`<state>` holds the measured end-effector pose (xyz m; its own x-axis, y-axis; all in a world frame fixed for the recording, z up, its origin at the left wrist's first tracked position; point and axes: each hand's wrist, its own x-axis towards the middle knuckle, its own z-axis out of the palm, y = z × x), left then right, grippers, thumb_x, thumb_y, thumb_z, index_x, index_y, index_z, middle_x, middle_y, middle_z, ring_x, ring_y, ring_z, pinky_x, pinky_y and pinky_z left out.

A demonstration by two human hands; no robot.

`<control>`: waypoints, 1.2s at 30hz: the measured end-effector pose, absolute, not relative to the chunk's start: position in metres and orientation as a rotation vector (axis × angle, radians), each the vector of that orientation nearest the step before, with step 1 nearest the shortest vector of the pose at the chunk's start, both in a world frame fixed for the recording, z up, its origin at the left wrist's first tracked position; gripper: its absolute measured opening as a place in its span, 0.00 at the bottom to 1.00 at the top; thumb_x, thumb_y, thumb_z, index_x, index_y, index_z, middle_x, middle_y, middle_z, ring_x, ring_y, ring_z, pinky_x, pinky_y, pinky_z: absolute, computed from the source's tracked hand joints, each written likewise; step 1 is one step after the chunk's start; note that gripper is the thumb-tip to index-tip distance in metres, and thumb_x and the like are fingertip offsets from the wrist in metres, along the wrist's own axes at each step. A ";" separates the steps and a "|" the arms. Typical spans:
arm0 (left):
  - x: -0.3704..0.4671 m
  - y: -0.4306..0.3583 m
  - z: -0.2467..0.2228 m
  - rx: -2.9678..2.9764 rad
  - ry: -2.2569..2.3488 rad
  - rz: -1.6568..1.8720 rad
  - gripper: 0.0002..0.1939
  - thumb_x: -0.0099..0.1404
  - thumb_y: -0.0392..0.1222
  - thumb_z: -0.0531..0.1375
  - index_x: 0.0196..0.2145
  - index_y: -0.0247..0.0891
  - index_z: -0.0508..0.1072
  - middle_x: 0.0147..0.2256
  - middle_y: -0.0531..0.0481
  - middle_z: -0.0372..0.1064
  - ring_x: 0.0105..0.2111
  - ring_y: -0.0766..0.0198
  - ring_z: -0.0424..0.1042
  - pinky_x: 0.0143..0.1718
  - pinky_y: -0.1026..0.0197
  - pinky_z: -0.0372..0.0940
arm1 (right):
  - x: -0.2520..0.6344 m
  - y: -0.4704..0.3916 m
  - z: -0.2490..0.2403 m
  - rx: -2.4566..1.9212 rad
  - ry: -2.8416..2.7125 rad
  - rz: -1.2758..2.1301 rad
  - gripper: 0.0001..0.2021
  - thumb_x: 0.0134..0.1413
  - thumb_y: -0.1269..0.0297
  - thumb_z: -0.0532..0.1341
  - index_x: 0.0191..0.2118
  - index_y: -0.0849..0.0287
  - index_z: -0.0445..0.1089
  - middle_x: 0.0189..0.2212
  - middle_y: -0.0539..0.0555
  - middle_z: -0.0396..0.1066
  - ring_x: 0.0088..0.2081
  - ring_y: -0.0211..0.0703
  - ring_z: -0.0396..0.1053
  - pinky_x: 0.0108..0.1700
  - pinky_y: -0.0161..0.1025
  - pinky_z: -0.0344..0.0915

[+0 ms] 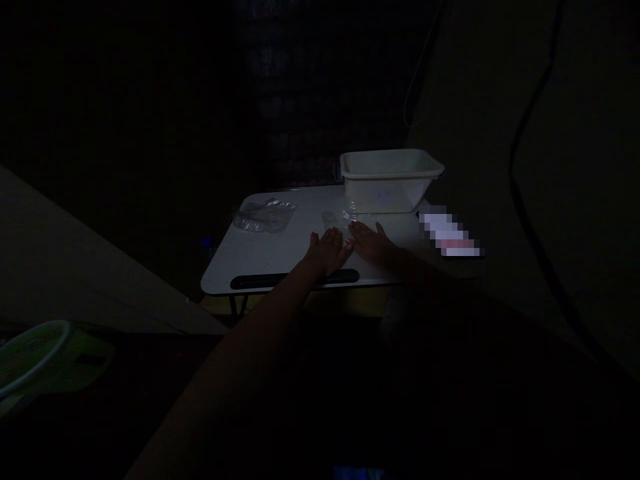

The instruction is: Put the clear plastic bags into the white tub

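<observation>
White tabletop [285, 250]: lane open between left hand [326, 255] and clear plastic bag [267, 218]. Ahead of right hand [371, 243], white tub [380, 195] blocks low reach; open top accessible from above. Pixelated object [449, 232] obstructs right side.

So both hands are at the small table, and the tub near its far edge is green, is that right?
Not quite: the head view shows the tub is whitish, not green. The left hand and right hand are indeed at the small table, with the tub near its far edge.
</observation>
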<state>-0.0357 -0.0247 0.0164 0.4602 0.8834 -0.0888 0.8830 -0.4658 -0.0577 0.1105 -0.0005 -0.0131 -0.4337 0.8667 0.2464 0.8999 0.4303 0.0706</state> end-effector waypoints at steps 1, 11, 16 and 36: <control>-0.036 -0.025 0.016 -2.682 -1.623 0.152 0.30 0.62 0.49 0.28 0.57 0.29 0.42 0.59 0.42 0.36 0.58 0.59 0.35 0.53 0.46 0.38 | 0.110 -0.001 -0.012 -1.564 -2.513 -0.274 0.24 0.56 0.60 0.38 0.55 0.67 0.50 0.56 0.61 0.49 0.56 0.47 0.47 0.53 0.59 0.43; -0.038 -0.024 0.011 -2.719 -1.650 0.167 0.31 0.62 0.51 0.27 0.57 0.29 0.41 0.59 0.41 0.34 0.58 0.59 0.34 0.53 0.44 0.37 | 0.110 0.000 -0.014 -1.567 -2.553 -0.197 0.24 0.56 0.59 0.38 0.55 0.65 0.50 0.56 0.61 0.50 0.57 0.46 0.46 0.52 0.59 0.43; -0.037 -0.024 0.014 -2.697 -1.656 0.215 0.31 0.62 0.51 0.27 0.57 0.32 0.41 0.59 0.43 0.34 0.58 0.59 0.33 0.53 0.45 0.38 | 0.109 0.000 -0.014 -1.584 -2.561 -0.183 0.24 0.56 0.59 0.38 0.55 0.65 0.50 0.56 0.61 0.49 0.57 0.46 0.46 0.52 0.59 0.43; -0.042 -0.022 0.014 -2.631 -1.742 0.232 0.31 0.61 0.52 0.28 0.58 0.34 0.41 0.59 0.43 0.35 0.58 0.57 0.32 0.52 0.42 0.38 | 0.131 0.000 -0.018 -1.614 -2.493 -0.285 0.23 0.56 0.59 0.37 0.54 0.62 0.51 0.56 0.61 0.49 0.57 0.48 0.46 0.51 0.61 0.44</control>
